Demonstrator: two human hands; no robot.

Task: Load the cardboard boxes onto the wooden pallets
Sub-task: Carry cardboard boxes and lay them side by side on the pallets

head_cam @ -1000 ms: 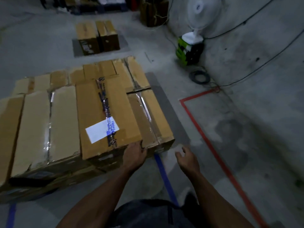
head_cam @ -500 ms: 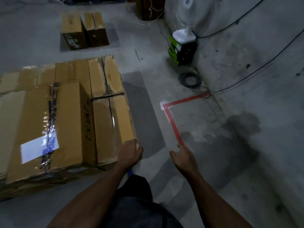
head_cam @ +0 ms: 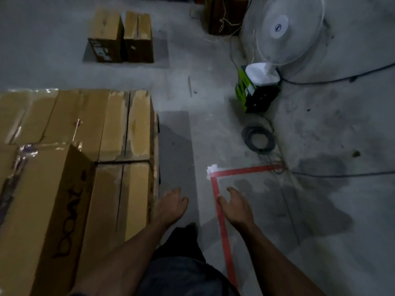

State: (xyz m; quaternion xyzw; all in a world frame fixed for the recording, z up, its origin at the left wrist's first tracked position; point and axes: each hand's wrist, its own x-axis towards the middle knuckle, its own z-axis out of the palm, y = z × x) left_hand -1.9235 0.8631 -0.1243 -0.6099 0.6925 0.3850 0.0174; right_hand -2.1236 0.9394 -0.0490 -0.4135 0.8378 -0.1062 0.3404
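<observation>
A stack of taped cardboard boxes fills the left side, and the pallet under it is hidden. One taller box with dark lettering on its side sits on top at the near left. My left hand hangs just off the stack's near right corner, fingers loose, holding nothing. Over the red floor tape, my right hand is empty, its fingers relaxed and a little spread. Two more cardboard boxes stand side by side on the floor farther back.
A white pedestal fan stands on a green and black crate at the right. A coil of cable lies below it, with cords running along the floor. Red tape marks a floor corner. Another brown box stands at the back.
My left hand has come off the corner of the stacked boxes. The view has swung right, so the stack has slid toward the left edge, and both hands hang free over the floor.
</observation>
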